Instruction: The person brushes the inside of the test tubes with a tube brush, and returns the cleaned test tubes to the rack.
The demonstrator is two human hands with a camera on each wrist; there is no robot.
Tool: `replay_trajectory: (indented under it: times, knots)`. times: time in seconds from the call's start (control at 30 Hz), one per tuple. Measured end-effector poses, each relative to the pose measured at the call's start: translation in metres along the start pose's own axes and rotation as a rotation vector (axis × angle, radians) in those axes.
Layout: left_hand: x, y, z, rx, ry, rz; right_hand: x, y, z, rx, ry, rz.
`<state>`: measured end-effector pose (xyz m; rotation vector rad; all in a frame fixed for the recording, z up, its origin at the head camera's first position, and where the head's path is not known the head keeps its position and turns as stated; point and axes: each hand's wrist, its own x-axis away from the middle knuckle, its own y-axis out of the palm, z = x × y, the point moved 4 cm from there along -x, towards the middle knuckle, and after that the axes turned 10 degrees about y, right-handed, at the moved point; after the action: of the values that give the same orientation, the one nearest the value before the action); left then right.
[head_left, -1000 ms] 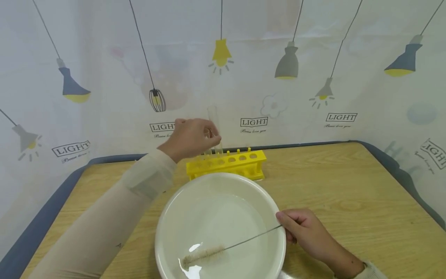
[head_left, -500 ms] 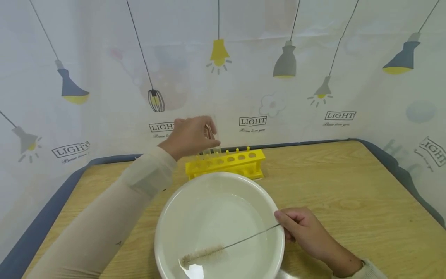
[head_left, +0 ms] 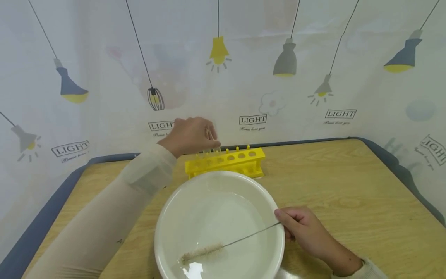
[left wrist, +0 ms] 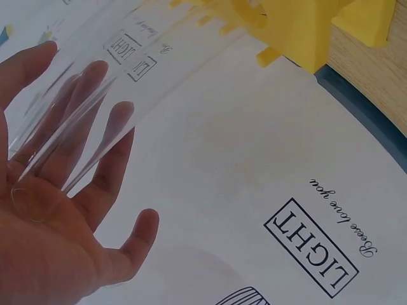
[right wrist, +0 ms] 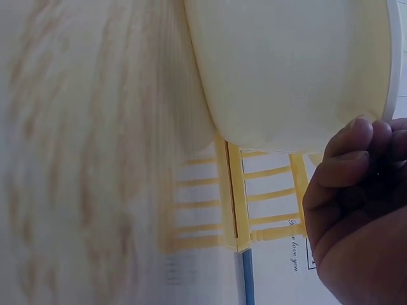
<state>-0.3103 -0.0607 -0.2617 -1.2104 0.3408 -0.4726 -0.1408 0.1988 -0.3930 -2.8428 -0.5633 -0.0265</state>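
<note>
My left hand [head_left: 189, 133] reaches over the back of the yellow test tube rack [head_left: 226, 161]. Its bent, spread fingers lie loosely round a clear glass test tube [left wrist: 137, 82], which slants toward the rack [left wrist: 289, 32] in the left wrist view. The glass is hard to make out; whether the tube sits in a hole cannot be told. At the basin's right rim, my right hand [head_left: 303, 232] pinches the wire handle of a test tube brush [head_left: 202, 252]. The brush's pale bristles lie in the water of the white basin [head_left: 219, 174].
The basin stands on a wooden table [head_left: 334, 186], directly in front of the rack. A lamp-printed curtain [head_left: 306, 58] surrounds the table's back and sides. Short yellow pegs stick up along the rack's far side.
The clear tube rose above my left hand one second ago; it has since dropped down toward the rack. My right hand and the brush stay nearly still.
</note>
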Motion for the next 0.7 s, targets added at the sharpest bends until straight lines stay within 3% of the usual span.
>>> replay_trajectory:
  times: [0.53,0.7]
  knots:
    - [0.001,0.003,0.004,-0.133,0.041,0.107,0.0,0.0,0.0,0.007,0.009,-0.001]
    - [0.008,-0.006,0.006,-0.141,0.084,0.211,0.0,0.0,0.001,0.014,0.027,0.003]
